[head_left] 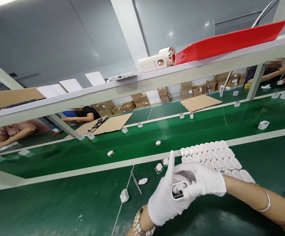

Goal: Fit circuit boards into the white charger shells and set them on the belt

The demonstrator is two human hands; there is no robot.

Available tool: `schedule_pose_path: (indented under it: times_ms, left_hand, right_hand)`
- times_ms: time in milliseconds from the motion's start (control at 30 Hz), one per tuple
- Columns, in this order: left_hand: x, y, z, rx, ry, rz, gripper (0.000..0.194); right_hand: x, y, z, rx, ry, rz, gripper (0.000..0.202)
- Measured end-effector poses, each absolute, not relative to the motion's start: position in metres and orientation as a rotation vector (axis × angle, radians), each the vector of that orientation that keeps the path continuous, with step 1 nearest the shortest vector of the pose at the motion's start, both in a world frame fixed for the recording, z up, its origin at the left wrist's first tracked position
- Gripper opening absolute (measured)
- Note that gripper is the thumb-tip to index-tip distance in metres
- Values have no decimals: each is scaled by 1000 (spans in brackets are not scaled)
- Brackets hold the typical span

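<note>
Left grip [163, 203], in white knit fabric, is closed around a rounded white plastic housing [179, 199], its open end up, near the table's near edge; the right grip [203, 180], gloved alike, pinches its side. Inside show green circuitry and metal parts. Beyond the right wrist, white oval housings [207, 155] stand in tight rows toward the table's right side, partly hidden by that arm. Left of them lie green circuit boards [159, 168] topped with smooth white pads, slim grey tweezers [135, 182], a flattish white piece [143, 181] and a crumpled-looking white lump [124, 196] on the glossy green table [59, 203].
</note>
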State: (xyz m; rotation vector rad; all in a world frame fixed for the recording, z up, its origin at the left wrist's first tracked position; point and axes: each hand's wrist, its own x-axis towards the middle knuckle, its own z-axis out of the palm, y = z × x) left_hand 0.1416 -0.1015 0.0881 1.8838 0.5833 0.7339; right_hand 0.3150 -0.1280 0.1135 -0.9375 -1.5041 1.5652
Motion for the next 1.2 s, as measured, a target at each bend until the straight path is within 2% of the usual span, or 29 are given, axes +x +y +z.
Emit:
schedule_pose_path:
  times_ms: [100,167,233,433,600,667,733,833,900,967,1033,1200]
  left_hand:
    - [143,-101,93,1868,595,692,122]
    - [144,-100,92,1851,644,619,132]
    - [145,-99,90,1860,688,538,131]
    - [147,-95,85,2086,714,451,112]
    - [154,-82,83,1990,751,493,119]
    - [158,-77,85,2078,693,559,108]
    - [159,-73,87,2160,630,612,98]
    - [153,-65,86,2121,832,671,99]
    - [146,-58,81,2198,1103,526,89]
    - [143,-52,75,2327,1263,223,67]
    - [146,-50,66,2393,1233,-30,49]
    - [174,-57,41,2475,1132,-209,31]
  right_hand:
    - [331,-123,118,-1039,-1620,1351,22]
    - [335,-122,118,-1041,-1708,1204,14]
    - [333,-123,115,-1068,-1789,1060,12]
    - [321,-125,97,-1176,-1957,814,17]
    - [322,-123,108,-1160,-1922,860,19]
    - [320,-124,117,-1176,-1938,933,15]
    - [319,-122,123,-1267,-1994,924,22]
    - [328,-102,122,-1387,-2041,794,12]
    - [346,-76,117,-1474,-2008,718,10]
    - [367,-43,109,-1637,-1950,613,12]
    - [387,-12,100,-1842,-1886,548,12]
    - [400,28,83,-2101,-1815,566,26]
